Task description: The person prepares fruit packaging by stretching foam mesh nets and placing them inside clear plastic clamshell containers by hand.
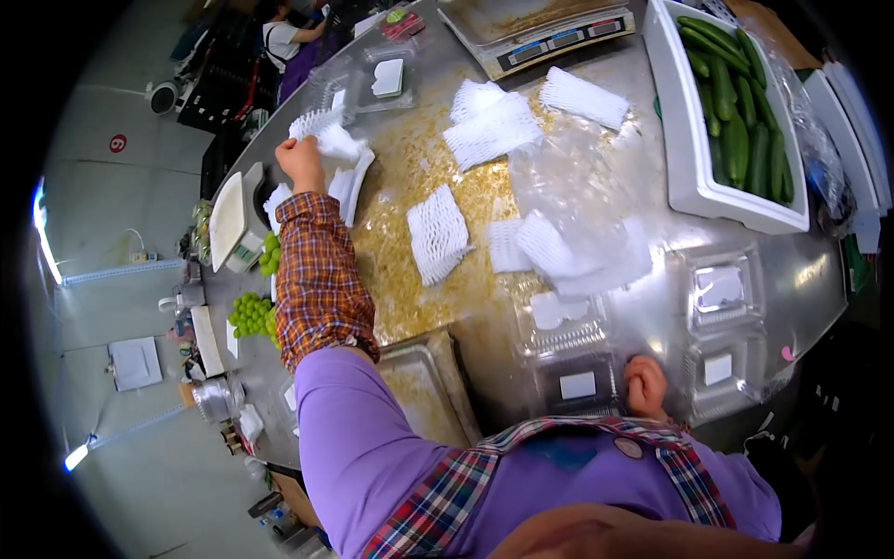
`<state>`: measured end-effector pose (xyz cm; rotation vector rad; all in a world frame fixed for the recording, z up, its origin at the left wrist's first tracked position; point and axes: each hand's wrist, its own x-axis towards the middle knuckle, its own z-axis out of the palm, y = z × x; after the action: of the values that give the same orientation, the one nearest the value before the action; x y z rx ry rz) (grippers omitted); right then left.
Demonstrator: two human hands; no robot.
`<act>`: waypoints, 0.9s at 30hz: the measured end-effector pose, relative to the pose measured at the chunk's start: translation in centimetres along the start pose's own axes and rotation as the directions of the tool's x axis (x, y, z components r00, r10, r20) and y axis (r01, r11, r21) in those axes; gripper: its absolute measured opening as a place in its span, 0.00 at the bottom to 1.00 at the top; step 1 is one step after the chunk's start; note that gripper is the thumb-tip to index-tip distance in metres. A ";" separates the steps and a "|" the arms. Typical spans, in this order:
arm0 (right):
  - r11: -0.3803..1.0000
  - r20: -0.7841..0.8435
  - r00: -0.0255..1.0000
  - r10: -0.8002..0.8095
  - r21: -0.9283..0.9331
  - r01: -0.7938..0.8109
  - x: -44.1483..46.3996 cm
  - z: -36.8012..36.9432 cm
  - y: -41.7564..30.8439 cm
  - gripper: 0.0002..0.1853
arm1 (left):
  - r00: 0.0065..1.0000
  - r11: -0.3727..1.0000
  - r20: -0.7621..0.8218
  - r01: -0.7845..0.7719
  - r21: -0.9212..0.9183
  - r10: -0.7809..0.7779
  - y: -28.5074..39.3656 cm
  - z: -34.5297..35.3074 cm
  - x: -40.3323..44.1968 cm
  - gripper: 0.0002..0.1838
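Note:
My left hand (303, 166) is stretched out at the upper left, its fingers closed on a white foam net (328, 133) near other foam nets. My right hand (645, 386) is curled into a fist at the lower right, with nothing visible in it. It lies between an open clear plastic box (577, 384) with a white label and another clear box (719, 371). More foam nets (438, 235) lie flat on the metal table (494, 349), some beside and partly under a crumpled clear plastic bag (582, 177).
A white foam crate (684, 177) of cucumbers stands at the upper right. Scales (559, 42) sit at the far edge, and another scale (230, 219) is at the left. Green grapes (251, 315) lie beside my left sleeve. A person (284, 42) is in the background.

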<state>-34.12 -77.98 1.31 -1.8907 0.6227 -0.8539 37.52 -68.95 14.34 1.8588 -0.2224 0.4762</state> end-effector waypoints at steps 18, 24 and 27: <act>0.761 0.347 0.906 0.242 0.511 -0.400 1.6 -1.4 -10.0 0.17 | 0.696 0.965 0.713 0.124 -0.231 0.081 21.3 -16.6 -53.5 0.10; 0.675 0.177 0.857 0.484 0.547 -0.494 2.4 -3.2 -10.0 0.15 | 0.797 0.997 0.599 -0.057 -0.048 0.075 21.8 -19.7 -52.0 0.14; 0.796 0.014 0.936 0.352 0.522 -0.307 4.1 -5.6 -7.1 0.16 | 0.861 0.996 0.503 -0.035 -0.083 0.072 19.5 -22.3 -48.3 0.15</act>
<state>-35.42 -80.94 10.72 -1.2155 0.6699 -0.7760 -18.11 -58.47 16.47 1.8813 -0.6388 0.0019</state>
